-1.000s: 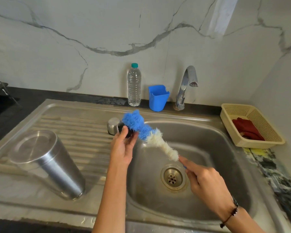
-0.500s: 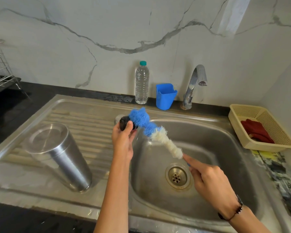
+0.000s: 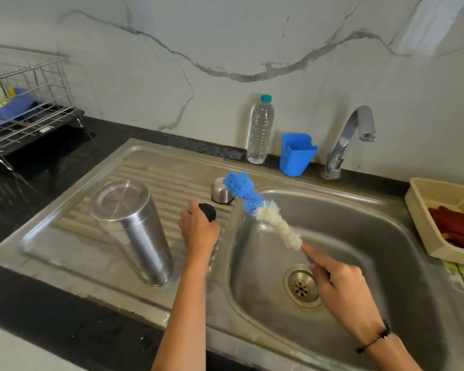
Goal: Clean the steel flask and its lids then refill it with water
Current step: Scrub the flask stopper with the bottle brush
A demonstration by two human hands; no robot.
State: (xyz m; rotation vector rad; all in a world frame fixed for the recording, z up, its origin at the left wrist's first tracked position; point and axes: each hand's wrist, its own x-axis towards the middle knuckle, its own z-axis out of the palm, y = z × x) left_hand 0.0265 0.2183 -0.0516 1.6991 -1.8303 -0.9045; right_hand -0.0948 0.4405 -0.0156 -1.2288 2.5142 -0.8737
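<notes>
Flask (image 3: 134, 231), a tall cylinder of brushed steel, stands mouth down on the ribbed drainboard (image 3: 73, 223), just left of the left hand (image 3: 198, 231) and apart from it; upended like that, I judge it is left to drain. The left fingers (image 3: 190, 218) are curled over a small black lid (image 3: 208, 211), round and matte, holding it low over the ribs, probably to set it down now that the brush is off it. Just beyond those fingers sits a second lid (image 3: 221, 192), a squat steel cap with a shiny domed side, resting on the drainboard at the basin's edge.

The right hand (image 3: 340, 287) hangs over the basin (image 3: 359, 223), its fingers (image 3: 319, 266) clamped on the blue handle of a bottle brush (image 3: 265, 210). The brush slants up and away from those fingers toward the steel cap, its head in the air. Its bristles are fluffy, white near the fingers and blue at the tip. Held over the basin, it would drip into the drain (image 3: 302, 287), which lies right under the right fingers.

Farther back on the dark bench (image 3: 51, 162) stand a clear plastic bottle (image 3: 260, 129) and a blue cup (image 3: 296, 153), beside the curved tap (image 3: 351, 137), which is not running. A wire rack (image 3: 24, 103) sits far left, and a cream basket (image 3: 445, 218) with a red cloth far right.
</notes>
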